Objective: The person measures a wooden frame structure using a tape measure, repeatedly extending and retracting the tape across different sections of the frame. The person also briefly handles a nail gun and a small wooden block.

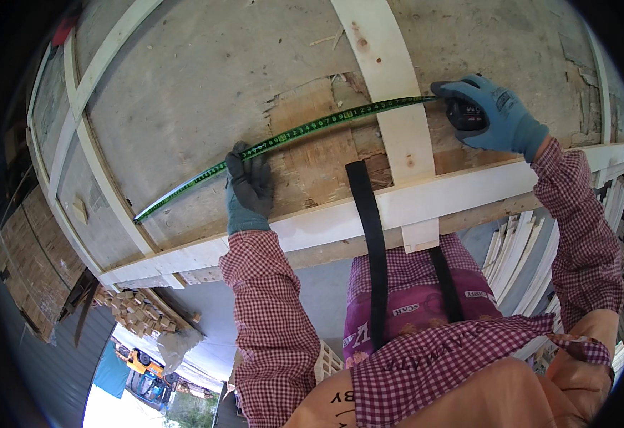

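Observation:
A green measuring tape blade (pixel 312 125) runs slantwise over a worn plywood surface (pixel 205 93), bowing slightly along its length. My right hand (pixel 501 118), in a blue-grey glove with dark fingers, grips the black tape measure case (pixel 467 114) just right of a pale wooden strip. The blade crosses over that wooden strip (pixel 390 78). My left hand (pixel 250 189), gloved the same way, pinches the blade partway along with its thumb and fingers. Farther left, the blade's free end lies near another wooden strip (pixel 105 175).
A long pale wooden board (pixel 312 222) edges the near side of the plywood. A black strap (pixel 369 228) hangs over it by my body. Long white slats (pixel 519 246) stand at the lower right. Cut wooden blocks (pixel 140 314) are stacked below left, near a clear plastic bag (pixel 178 349).

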`<state>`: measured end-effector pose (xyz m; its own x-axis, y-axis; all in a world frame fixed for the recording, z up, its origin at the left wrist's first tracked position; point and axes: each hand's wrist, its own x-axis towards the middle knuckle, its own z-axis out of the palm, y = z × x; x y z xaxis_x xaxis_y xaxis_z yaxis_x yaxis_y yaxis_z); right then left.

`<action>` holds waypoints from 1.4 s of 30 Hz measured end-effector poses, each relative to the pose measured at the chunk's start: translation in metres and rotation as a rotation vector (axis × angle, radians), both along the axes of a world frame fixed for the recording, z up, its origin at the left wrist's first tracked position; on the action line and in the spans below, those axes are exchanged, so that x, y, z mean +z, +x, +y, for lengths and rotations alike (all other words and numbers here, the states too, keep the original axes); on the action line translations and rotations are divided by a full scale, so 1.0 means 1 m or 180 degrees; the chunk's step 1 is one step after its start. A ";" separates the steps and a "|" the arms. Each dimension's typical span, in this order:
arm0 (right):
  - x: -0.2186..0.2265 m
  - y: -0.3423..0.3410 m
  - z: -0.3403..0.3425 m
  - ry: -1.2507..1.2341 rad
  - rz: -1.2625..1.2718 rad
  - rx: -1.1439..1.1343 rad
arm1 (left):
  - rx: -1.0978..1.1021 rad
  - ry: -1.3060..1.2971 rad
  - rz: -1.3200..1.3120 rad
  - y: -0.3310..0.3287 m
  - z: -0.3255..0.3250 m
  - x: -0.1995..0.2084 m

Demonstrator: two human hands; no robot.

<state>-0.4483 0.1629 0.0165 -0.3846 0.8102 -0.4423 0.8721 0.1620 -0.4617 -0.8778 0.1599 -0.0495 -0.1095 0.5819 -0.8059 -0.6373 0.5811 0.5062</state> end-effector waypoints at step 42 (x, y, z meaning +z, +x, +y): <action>0.000 -0.021 0.039 -0.0871 -0.0400 0.0403 | -0.0059 0.0078 0.0068 -0.005 -0.003 -0.001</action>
<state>-0.4689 0.2021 0.0169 -0.4034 0.6039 -0.6874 0.9059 0.1575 -0.3932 -0.8826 0.1567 -0.0503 -0.1156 0.6034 -0.7890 -0.6154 0.5800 0.5337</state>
